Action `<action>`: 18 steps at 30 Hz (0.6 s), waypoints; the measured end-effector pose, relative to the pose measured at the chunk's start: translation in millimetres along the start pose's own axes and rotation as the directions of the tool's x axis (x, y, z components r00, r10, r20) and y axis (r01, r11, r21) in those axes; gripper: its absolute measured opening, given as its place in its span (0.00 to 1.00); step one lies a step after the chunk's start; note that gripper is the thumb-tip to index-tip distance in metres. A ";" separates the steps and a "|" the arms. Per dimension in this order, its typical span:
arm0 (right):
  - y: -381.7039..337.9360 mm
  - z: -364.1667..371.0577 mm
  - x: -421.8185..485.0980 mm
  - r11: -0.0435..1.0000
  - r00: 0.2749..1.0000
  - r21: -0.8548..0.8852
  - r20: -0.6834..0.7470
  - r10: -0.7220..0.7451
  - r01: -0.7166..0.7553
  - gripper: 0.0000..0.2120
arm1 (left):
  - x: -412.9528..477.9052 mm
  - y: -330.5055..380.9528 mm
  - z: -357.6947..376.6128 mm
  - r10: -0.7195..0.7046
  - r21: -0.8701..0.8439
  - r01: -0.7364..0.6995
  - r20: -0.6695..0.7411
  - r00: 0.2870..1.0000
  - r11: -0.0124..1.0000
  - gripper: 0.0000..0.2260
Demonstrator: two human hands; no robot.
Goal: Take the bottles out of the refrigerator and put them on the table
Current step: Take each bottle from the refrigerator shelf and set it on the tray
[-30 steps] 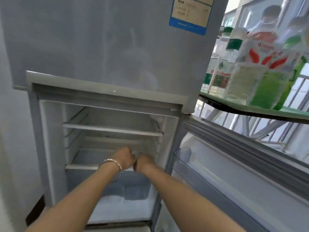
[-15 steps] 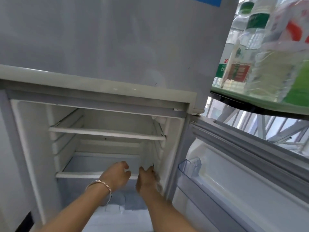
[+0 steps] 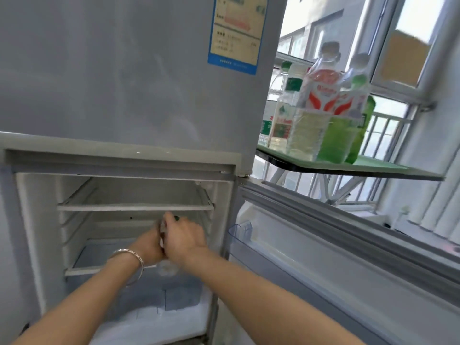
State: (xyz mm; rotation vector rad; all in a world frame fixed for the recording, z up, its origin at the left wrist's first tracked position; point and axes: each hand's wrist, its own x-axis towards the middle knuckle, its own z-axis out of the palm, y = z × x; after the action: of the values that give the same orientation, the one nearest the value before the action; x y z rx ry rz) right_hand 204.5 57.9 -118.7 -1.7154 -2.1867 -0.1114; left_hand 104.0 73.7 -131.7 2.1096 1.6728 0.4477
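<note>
The refrigerator's (image 3: 124,95) lower compartment stands open in front of me. Inside it, between the two shelves, both hands are wrapped round one clear bottle (image 3: 168,268). My left hand (image 3: 148,248) grips its left side and my right hand (image 3: 186,241) its right side. Only the bottle's blurred base below the hands, a strip between them and a green cap tip show. On the green-topped table (image 3: 373,168) at the right stand several bottles (image 3: 316,115) with clear and green liquid.
The lower door (image 3: 336,257) swings open to the right, with an empty clear door bin (image 3: 240,229). Two white shelves (image 3: 134,207) cross the compartment, which has a frosted floor. The table edge juts out just above the door, with a window behind it.
Both hands were lower, at the front of the lower shelf, with no bottle visible. Now they are raised and pressed together round a clear bottle. The camera has tilted up and to the right.
</note>
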 end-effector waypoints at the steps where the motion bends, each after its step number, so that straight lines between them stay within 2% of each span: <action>1: -3.4 -16.2 -4.4 1.000 1.000 0.010 -0.019 -0.003 0.003 0.17 | -9.3 7.3 -10.5 0.037 0.029 -0.037 0.020 0.999 0.999 0.30; 4: -9.1 -66.9 -18.4 1.000 0.995 0.005 -0.096 -0.025 0.026 0.18 | -36.8 36.9 -41.6 0.173 0.099 -0.180 0.074 0.982 0.979 0.19; 6: -11.2 -100.8 -27.4 0.999 0.989 0.023 -0.142 -0.030 0.034 0.21 | -48.5 53.6 -63.7 0.253 -0.022 -0.253 0.035 0.967 0.967 0.07; 7: -11.3 -118.0 -31.8 0.998 0.985 0.055 -0.171 -0.033 0.043 0.23 | -54.9 60.8 -74.9 0.276 -0.093 -0.276 -0.018 0.961 0.957 0.06; 9: -9.3 -153.5 -40.1 0.979 0.969 0.196 -0.246 -0.006 0.056 0.27 | -69.7 79.1 -99.7 0.272 -0.259 -0.292 -0.111 0.956 0.921 0.08; 10: -6.9 -169.3 -45.4 0.951 0.957 0.304 -0.289 0.028 0.064 0.29 | -76.9 90.4 -111.6 0.276 -0.307 -0.305 -0.133 0.952 0.902 0.13; 13: 9.5 -206.0 -66.5 0.826 0.894 0.552 -0.419 0.155 0.116 0.35 | -92.1 137.6 -145.0 0.323 -0.267 -0.394 -0.273 0.906 0.880 0.31; 15: 27.0 -222.1 -86.4 0.812 0.868 0.564 -0.468 0.165 0.150 0.34 | -97.3 176.4 -160.6 0.383 -0.225 -0.476 -0.356 0.853 0.850 0.37; 18: 59.5 -242.1 -109.2 0.855 0.870 0.494 -0.480 0.115 0.159 0.36 | -102.3 243.0 -171.7 0.481 -0.246 -0.622 -0.451 0.752 0.743 0.35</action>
State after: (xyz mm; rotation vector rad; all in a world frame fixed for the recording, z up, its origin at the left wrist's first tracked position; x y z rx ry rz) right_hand 338.5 -94.9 62.3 -1.1866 -1.6506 0.0348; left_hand 201.4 -53.5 139.2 2.2775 0.9274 1.3106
